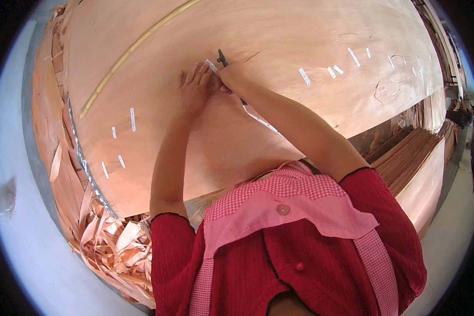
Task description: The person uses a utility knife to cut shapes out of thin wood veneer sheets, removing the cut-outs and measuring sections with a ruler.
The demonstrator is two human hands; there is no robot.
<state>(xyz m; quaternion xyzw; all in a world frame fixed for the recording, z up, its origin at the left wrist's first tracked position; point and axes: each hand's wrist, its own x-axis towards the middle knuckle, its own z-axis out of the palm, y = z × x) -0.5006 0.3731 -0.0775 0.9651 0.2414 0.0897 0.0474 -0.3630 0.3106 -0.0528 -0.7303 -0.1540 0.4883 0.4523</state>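
Note:
A large thin sheet of reddish wood veneer spreads out in front of me. My left hand lies on it with fingers stretched out, beside a short piece of white tape. Close against it on the right, my right hand is closed round a slim dark tool. The tool's upper end sticks out above the fingers and its other end shows below; its exact kind I cannot make out. A long white tape strip trails from under my right hand toward my apron.
Several short white tape pieces dot the sheet on both sides. A yellow, slightly bent stick lies at the upper left. A dark speckled strip runs along the left edge. Veneer scraps heap at lower left; stacked veneer stands at right.

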